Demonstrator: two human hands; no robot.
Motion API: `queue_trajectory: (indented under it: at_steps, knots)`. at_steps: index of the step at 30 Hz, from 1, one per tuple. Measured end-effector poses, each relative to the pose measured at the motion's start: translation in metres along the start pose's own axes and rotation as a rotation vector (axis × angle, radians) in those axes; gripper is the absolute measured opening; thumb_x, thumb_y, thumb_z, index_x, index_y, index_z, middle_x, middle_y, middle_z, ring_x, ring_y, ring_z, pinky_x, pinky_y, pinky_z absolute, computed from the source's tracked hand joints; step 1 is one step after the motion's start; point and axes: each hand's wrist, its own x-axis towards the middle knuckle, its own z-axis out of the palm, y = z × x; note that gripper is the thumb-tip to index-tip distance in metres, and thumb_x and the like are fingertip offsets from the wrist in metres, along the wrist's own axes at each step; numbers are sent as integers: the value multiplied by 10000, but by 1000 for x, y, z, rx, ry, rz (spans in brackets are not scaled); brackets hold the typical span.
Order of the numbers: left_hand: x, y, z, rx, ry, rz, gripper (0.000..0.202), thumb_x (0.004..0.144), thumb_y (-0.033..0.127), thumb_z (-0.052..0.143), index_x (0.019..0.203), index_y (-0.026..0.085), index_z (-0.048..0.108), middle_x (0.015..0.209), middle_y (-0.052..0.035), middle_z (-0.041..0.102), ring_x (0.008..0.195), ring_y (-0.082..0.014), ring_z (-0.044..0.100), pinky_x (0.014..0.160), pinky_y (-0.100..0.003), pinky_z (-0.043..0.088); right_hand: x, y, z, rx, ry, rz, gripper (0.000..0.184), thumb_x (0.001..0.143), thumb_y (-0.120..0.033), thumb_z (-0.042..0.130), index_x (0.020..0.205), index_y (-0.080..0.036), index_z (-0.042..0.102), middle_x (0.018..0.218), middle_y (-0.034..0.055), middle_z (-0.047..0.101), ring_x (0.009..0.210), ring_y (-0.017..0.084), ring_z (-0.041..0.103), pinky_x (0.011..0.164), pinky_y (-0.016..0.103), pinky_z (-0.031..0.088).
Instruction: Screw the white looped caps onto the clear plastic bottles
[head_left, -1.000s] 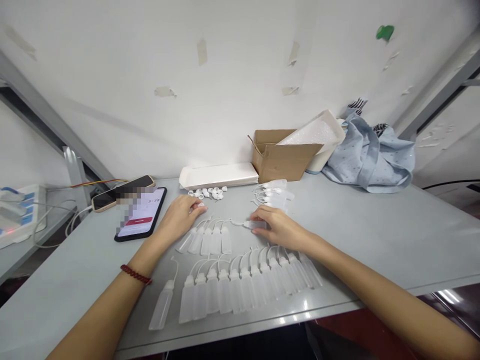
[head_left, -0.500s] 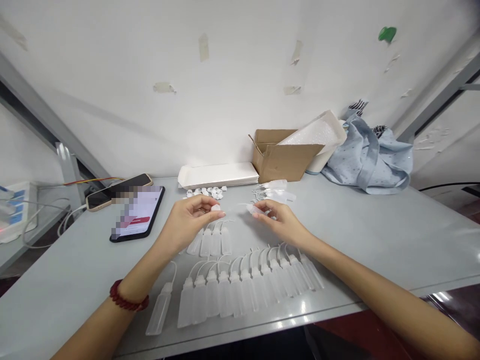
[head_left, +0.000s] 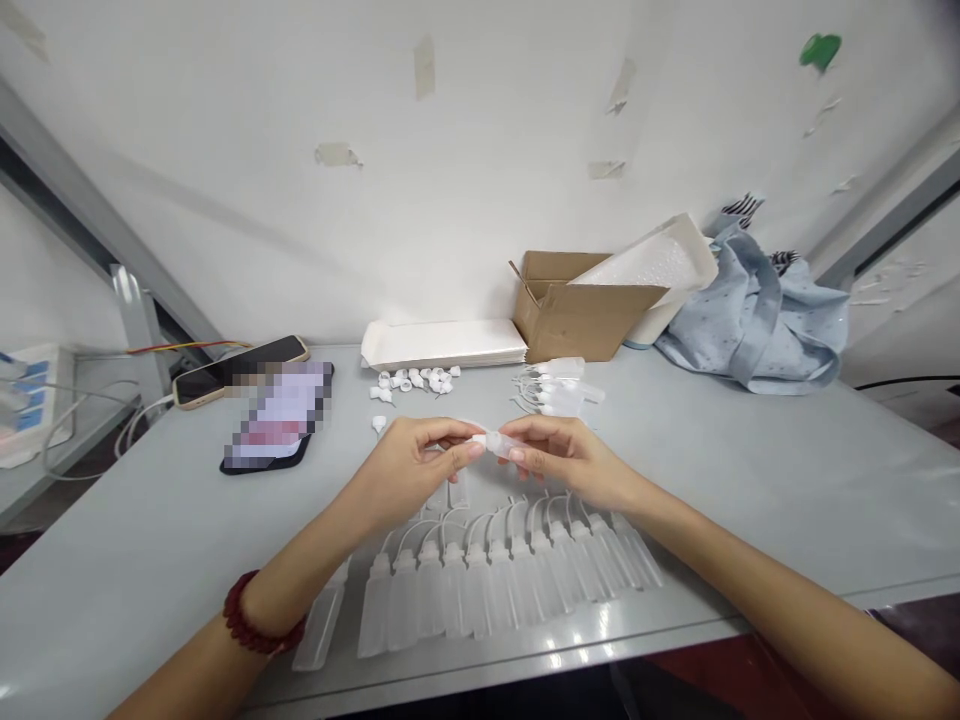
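Note:
Between finger and thumb my left hand (head_left: 420, 455) pinches a small white cap (head_left: 479, 439), mostly covered by the fingertips. My right hand (head_left: 577, 455) is closed around a small translucent squeeze bottle (head_left: 505, 445), its top pointing left and meeting the cap. Nearer me, a row of similar bottles (head_left: 499, 590) with thin bent tubes lies on the grey table (head_left: 750, 480). One separate bottle (head_left: 321, 630) lies left of the row, and a few more are partly hidden beneath my left hand. Loose white caps (head_left: 416, 380) lie beyond it, with a single cap (head_left: 379, 424) closer.
More tubed bottles (head_left: 559, 385) lie beyond my right hand. Behind them stand a stack of white padded envelopes (head_left: 446, 343), an open cardboard box (head_left: 589, 320) and a light-blue cloth bag (head_left: 765, 330). Two phones (head_left: 240, 372) and a power strip (head_left: 34, 400) are at the left.
My hands have come together from apart, bringing the cap to the bottle's top. The view has shifted slightly, and the loose caps now show more clearly.

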Motion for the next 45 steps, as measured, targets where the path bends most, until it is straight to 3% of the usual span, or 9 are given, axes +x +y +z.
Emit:
queue_trajectory:
  at_steps: [4,8,13,16,22,27,33,45]
  knots:
    - [-2,-1,5,8,-33,-39,200,822,358,584,848,219,726,818,-16,726,593,-148,622,538,-251,509,-3,-1,0,-252,49,-118,211,865,-302,615,1032,-196,690,970,49,703,839,158,622,657,259,460]
    - [-4,-2,8,60,-73,2,199,846,330,556,814,207,709,808,-23,718,602,-147,615,587,-267,522,-6,-4,0,-383,61,-179,204,875,-284,610,1035,-201,704,947,44,716,810,153,619,644,253,456]
    - [-5,-5,6,256,-2,298,191,862,255,552,793,211,725,829,-39,729,736,-182,645,658,-292,502,-7,-4,3,-162,-38,-43,244,900,-331,562,1018,-173,708,816,32,703,627,105,556,541,224,417]
    - [-6,-6,7,242,38,386,173,860,208,556,835,196,727,862,-46,730,747,-170,647,665,-279,498,-5,-2,2,-10,-85,37,286,898,-367,559,1027,-154,701,752,28,678,522,72,474,475,206,374]
    - [-7,4,6,253,-34,169,232,901,314,516,859,194,709,815,-24,714,789,-169,650,632,-232,495,-1,2,-3,53,-92,25,262,878,-337,593,1014,-140,699,718,11,635,500,55,424,457,201,334]
    - [-6,-2,5,224,-102,18,363,918,402,458,761,167,686,708,-24,688,642,-156,629,561,-239,479,-2,2,1,3,-40,20,234,838,-327,644,970,-140,693,670,-9,586,515,62,412,455,202,321]
    - [-5,-6,6,110,-131,-56,323,892,404,501,760,156,662,663,-20,661,593,-145,616,573,-250,494,-5,1,4,30,-28,31,227,855,-349,621,989,-169,586,683,-9,628,488,65,417,446,201,331]
    - [-8,-5,11,204,41,303,105,845,236,613,798,160,669,830,-44,702,752,-151,643,680,-256,529,-2,6,0,176,-55,62,266,831,-383,646,964,-195,513,682,-10,664,443,58,414,414,193,311]
